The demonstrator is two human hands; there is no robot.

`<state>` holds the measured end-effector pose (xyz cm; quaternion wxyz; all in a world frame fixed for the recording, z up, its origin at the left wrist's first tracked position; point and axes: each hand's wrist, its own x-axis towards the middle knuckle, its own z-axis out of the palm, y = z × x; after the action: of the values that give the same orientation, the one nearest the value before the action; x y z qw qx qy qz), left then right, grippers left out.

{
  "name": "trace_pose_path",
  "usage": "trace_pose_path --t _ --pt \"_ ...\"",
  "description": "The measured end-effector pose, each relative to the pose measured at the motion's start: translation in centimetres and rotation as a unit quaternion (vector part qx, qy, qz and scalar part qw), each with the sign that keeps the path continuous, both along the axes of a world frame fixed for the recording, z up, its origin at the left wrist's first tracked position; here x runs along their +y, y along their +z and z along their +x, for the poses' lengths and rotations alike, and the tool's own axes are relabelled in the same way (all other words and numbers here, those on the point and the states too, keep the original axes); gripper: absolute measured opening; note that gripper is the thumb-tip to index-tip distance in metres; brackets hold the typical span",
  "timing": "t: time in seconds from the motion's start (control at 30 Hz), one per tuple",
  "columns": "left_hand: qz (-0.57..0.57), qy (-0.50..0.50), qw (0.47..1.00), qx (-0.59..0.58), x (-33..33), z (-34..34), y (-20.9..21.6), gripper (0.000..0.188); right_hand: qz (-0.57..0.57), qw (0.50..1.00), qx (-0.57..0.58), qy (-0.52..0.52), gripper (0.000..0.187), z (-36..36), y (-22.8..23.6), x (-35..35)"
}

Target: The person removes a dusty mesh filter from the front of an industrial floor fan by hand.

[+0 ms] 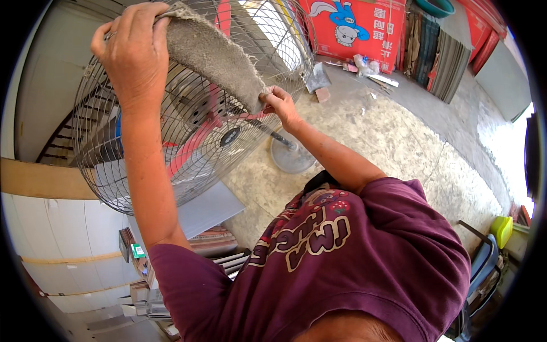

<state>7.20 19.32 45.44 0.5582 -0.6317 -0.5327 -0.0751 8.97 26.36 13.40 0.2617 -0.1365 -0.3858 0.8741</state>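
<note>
A grey-brown cloth (213,57) with frayed edges stretches between my two hands, against the wire cage of a large fan (194,137). My left hand (134,54), raised at the upper left, grips one end of the cloth at the top of the cage. Lower and to the right, my right hand (279,105) pinches the other end between thumb and fingers. Red blades and a dark round hub badge (230,137) show through the wires. The fan's pole runs down to a round grey base (292,155) on the floor.
Large red printed boxes (356,28) stand at the back, beside stacked tiles or boards (436,54) and a green basin (436,7). A dustpan (318,78) and scraps lie on the floor. Stacked boards (213,239) sit at the lower left; a chair (484,262) is at the right.
</note>
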Motion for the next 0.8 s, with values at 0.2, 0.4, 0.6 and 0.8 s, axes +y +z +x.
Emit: trace_pose_path --t 0.2,0.4,0.6,0.8 --pt "0.051 0.119 0.992 -0.003 -5.8 -2.1 0.9 0.015 0.051 0.998 0.025 -0.011 0.016 0.1 1.8 -0.7" --pt "0.110 0.146 0.982 -0.048 -10.5 -2.8 -0.1 0.016 0.083 0.995 0.048 -0.015 0.016 0.0 3.2 -1.8" --pt "0.163 0.192 0.967 -0.038 -13.5 -1.3 -1.6 0.015 0.125 0.991 0.042 -0.037 0.019 -0.3 3.3 -2.2" --pt "0.209 0.172 0.956 -0.114 -17.8 -2.2 -3.6 0.015 0.157 0.986 0.049 -0.029 0.016 0.0 3.9 -3.2"
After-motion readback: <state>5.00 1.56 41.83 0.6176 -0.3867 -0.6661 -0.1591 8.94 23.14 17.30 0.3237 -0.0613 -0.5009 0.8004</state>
